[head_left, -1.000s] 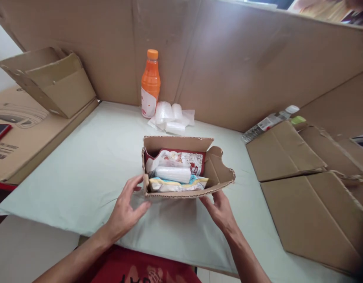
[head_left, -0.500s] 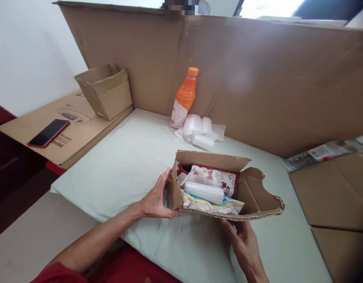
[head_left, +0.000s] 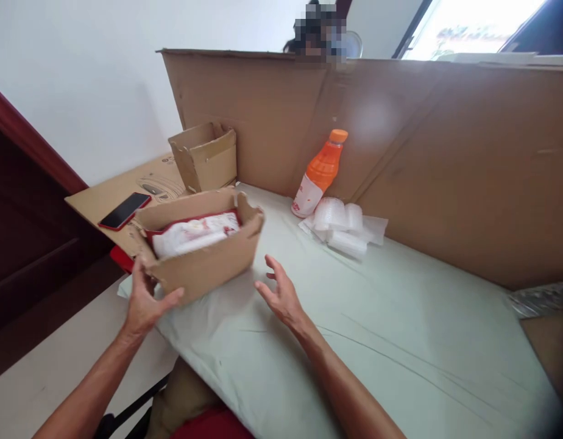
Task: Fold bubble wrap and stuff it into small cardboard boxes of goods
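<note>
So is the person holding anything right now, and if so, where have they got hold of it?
Yes. The left hand holds the cardboard box of packets by its near left corner, thumb on the front wall. The right hand is open, apart from the box.

Silvery packet (head_left: 541, 299) cut off at right edge; box contents (head_left: 194, 235) blurred.

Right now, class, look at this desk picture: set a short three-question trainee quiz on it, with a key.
1. True or false: the left hand grips the packed cardboard box at its near corner.
2. The right hand is: A) gripping the orange bottle; B) open, touching nothing; C) on the phone.
3. What lies beside the bottle on the pale green sheet?

Key
1. True.
2. B.
3. A clear plastic bundle.
</note>
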`<state>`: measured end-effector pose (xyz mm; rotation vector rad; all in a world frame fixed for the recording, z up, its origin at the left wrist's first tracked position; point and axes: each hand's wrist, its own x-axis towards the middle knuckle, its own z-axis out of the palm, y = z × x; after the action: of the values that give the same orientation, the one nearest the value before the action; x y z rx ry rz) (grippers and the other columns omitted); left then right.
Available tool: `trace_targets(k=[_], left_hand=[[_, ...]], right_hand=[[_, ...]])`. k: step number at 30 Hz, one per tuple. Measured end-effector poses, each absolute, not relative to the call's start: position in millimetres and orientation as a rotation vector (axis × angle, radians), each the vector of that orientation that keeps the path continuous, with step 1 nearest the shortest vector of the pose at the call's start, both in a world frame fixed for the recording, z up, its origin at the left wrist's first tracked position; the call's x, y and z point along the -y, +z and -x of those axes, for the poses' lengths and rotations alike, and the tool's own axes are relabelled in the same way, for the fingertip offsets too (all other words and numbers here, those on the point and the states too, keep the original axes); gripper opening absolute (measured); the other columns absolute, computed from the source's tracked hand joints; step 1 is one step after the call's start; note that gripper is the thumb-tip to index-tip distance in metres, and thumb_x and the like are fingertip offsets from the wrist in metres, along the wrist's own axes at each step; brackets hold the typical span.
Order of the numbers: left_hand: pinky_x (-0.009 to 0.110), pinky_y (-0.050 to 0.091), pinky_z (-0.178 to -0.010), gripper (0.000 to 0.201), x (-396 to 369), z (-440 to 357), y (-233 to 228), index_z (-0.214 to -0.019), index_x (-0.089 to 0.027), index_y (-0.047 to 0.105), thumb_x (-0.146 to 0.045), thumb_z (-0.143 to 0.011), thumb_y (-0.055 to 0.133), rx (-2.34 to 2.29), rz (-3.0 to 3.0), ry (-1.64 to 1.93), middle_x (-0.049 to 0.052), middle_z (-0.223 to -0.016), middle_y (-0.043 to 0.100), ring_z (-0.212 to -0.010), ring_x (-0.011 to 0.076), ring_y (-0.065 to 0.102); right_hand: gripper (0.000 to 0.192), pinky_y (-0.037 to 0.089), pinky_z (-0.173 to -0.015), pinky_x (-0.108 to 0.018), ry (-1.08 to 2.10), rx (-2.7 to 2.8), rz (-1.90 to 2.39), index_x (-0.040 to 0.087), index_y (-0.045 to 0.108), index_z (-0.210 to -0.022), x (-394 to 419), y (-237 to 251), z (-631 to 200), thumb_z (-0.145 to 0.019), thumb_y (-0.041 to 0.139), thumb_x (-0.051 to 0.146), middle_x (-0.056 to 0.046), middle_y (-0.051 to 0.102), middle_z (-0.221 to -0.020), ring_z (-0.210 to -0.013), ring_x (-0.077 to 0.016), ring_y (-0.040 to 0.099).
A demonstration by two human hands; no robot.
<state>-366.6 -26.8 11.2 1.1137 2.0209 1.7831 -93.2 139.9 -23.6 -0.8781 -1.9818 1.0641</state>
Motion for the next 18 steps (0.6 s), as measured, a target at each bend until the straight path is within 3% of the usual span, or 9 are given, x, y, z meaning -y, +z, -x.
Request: trace_targets(k=[3,6,11,18], left_hand=[[0.053,0.048,-0.111,0.103,26.9,415.8,25.7,-0.144,-0.023,0.036,-0.045,-0.059,0.091,-2.044,-1.092,2.008,0.012,-0.147,0.051,-0.136,0.0328,0.052],[0.053,0.049,-0.110,0.105,15.6,455.7,33.5,-0.148,-0.024,0.031,-0.036,-0.063,0.090,-2.107,-1.066,2.131,0.010,-0.149,0.049,-0.136,0.0314,0.052],[0.047,0.052,-0.105,0.105,-20.3,487.4,32.8,-0.154,-0.020,0.020,-0.023,-0.070,0.082,-2.194,-0.997,2.043,0.012,-0.153,0.043,-0.135,0.0285,0.052],[0.050,0.049,-0.110,0.095,-65.1,494.4,33.2,-0.151,-0.016,0.025,-0.023,-0.070,0.075,-2.158,-1.124,2.019,0.015,-0.151,0.044,-0.133,0.0290,0.053]], right_hand=[[0.061,0.048,-0.110,-0.055,0.893,2.111,0.845,0.022,0.049,-0.147,-140.0,-44.6,116.3,-0.087,0.061,0.028,-0.016,0.055,-0.148,-0.137,-0.0315,0.053],[0.056,0.042,-0.116,-0.056,0.756,2.160,0.801,0.021,0.051,-0.145,-136.4,-58.9,118.7,-0.089,0.056,0.021,-0.015,0.057,-0.146,-0.137,-0.0295,0.052],[0.049,0.049,-0.110,-0.053,0.649,2.176,0.772,0.021,0.054,-0.139,-134.7,-60.4,115.6,-0.091,0.054,0.020,-0.014,0.063,-0.139,-0.130,-0.0282,0.058],[0.042,0.052,-0.105,-0.050,0.614,2.180,0.774,0.022,0.059,-0.133,-135.0,-57.5,116.4,-0.092,0.055,0.020,-0.013,0.064,-0.137,-0.125,-0.0276,0.060]])
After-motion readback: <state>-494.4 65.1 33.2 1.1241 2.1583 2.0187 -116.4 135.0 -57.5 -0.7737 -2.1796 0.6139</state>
